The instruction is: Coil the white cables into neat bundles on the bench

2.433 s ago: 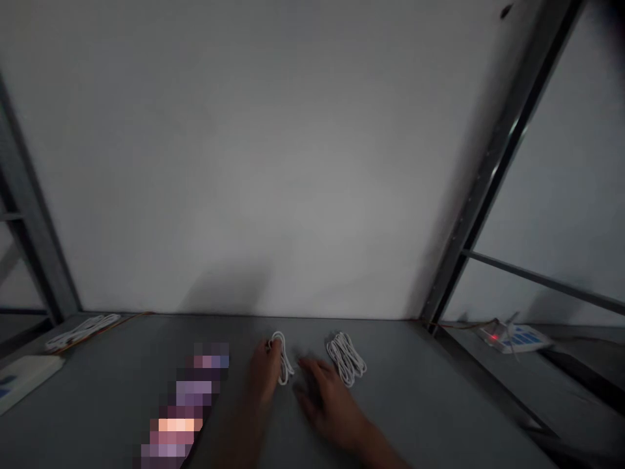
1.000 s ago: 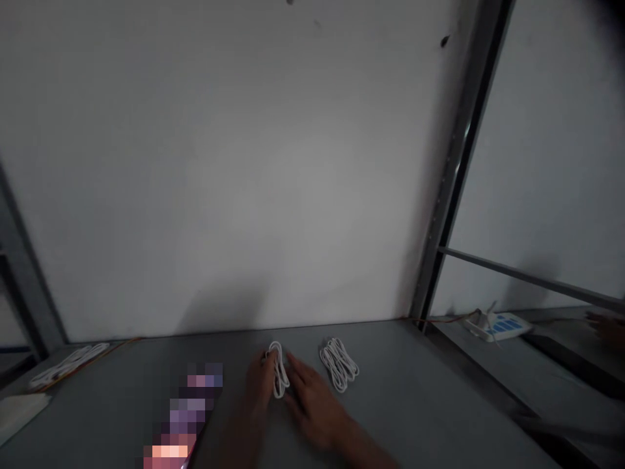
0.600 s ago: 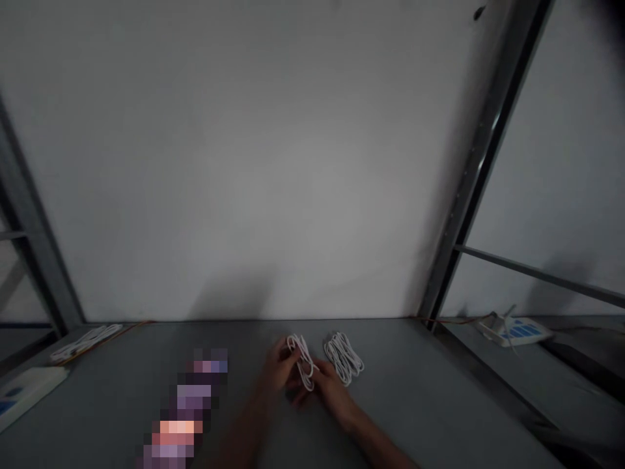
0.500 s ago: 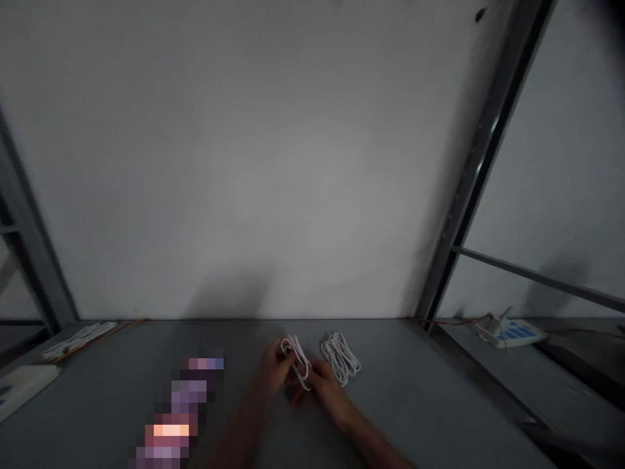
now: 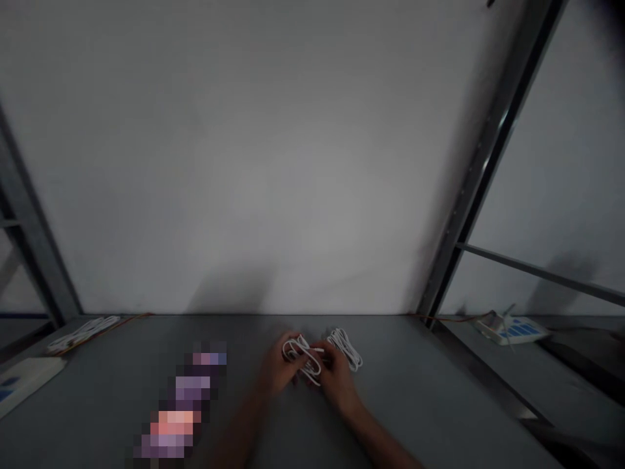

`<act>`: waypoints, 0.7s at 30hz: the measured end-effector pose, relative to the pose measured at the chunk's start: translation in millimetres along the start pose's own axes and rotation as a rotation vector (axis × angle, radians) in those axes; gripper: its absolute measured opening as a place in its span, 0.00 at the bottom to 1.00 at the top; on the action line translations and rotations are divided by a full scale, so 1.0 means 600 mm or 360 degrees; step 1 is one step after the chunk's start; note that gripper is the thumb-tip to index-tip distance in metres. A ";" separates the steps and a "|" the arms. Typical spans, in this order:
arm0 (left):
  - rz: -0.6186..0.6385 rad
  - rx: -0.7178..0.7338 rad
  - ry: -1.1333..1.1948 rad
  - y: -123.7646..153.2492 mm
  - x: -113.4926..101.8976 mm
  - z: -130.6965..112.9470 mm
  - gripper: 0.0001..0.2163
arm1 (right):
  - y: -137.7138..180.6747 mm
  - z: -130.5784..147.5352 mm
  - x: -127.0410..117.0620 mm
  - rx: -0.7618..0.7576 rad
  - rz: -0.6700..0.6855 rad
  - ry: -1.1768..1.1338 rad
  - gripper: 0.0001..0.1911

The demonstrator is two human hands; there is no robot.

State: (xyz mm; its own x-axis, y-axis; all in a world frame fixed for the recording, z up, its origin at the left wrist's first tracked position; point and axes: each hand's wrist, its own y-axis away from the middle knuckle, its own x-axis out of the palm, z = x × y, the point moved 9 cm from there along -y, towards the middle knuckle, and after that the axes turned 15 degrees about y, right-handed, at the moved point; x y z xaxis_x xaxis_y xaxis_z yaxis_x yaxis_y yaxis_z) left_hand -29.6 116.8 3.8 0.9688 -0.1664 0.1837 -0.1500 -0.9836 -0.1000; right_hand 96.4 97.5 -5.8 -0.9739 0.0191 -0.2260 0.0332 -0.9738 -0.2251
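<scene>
Between my hands, above the grey table (image 5: 405, 410), is a looped white cable (image 5: 312, 370). My left hand (image 5: 283, 365) is closed around the left side of its loops, thumb on top. The fingers of my right hand (image 5: 336, 374) pinch a white end of the same cable at the right of the loops; the fingertips are partly hidden. Just beyond my right hand a second coiled white cable (image 5: 349, 350) lies on the table, its near part covered by that hand.
A pixelated patch (image 5: 180, 404) covers something on the table at left. At far left lie more white cables (image 5: 83, 333) and a pale device (image 5: 29, 381). A white device with blue keys (image 5: 520, 329) sits right, beyond a metal post (image 5: 488, 169). A pale wall (image 5: 303, 163) stands behind.
My right hand has shifted up and to the right and now pinches a cable end. The held loops have spread and turned. The view has shifted slightly.
</scene>
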 end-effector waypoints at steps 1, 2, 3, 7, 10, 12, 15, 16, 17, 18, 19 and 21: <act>0.0011 -0.0009 0.0011 0.000 0.001 0.000 0.23 | -0.001 -0.001 -0.001 -0.0010 -0.0009 0.0015 0.22; 0.0019 -0.0026 0.0023 -0.001 0.000 0.002 0.24 | -0.002 -0.002 -0.002 -0.0018 -0.0015 0.0029 0.22; 0.0026 -0.0046 0.0037 -0.002 0.000 0.004 0.24 | -0.002 -0.002 -0.002 -0.0022 -0.0013 0.0042 0.22; 0.0004 -0.0117 0.0105 -0.008 -0.008 0.013 0.24 | -0.001 0.002 0.000 -0.0041 0.0036 0.0113 0.21; -0.0064 -0.0161 0.0075 -0.010 -0.016 0.017 0.22 | 0.002 0.018 -0.003 -0.0143 0.0033 0.0215 0.17; -0.0144 -0.0051 -0.0038 -0.009 -0.022 0.005 0.19 | 0.002 0.026 -0.005 -0.0199 0.0014 0.0271 0.15; -0.0201 0.0124 -0.0114 -0.004 -0.022 -0.016 0.15 | 0.001 0.023 -0.011 -0.0158 -0.0031 0.0336 0.17; -0.0193 0.0146 -0.0083 -0.003 -0.020 -0.019 0.15 | 0.000 0.021 -0.015 -0.0136 -0.0066 0.0349 0.18; -0.0176 0.0150 -0.0041 -0.001 -0.017 -0.021 0.15 | 0.000 0.019 -0.019 -0.0117 -0.0106 0.0355 0.19; -0.0152 0.0142 -0.0003 0.000 -0.014 -0.022 0.15 | 0.000 0.017 -0.023 -0.0100 -0.0146 0.0347 0.19; -0.0127 0.0127 0.0023 0.001 -0.011 -0.023 0.14 | -0.001 0.015 -0.026 -0.0083 -0.0182 0.0325 0.20; -0.0089 0.0096 0.0032 0.002 -0.007 -0.024 0.14 | -0.001 0.006 -0.029 -0.0027 -0.0220 0.0250 0.21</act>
State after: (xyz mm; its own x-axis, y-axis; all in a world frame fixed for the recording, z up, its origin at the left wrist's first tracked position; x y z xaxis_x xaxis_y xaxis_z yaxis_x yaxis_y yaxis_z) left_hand -36.6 115.3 17.0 0.9711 -0.1134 0.2100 -0.0831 -0.9855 -0.1478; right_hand 112.5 97.1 1.9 -0.9226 0.1888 -0.3364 -0.0934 -0.9554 -0.2800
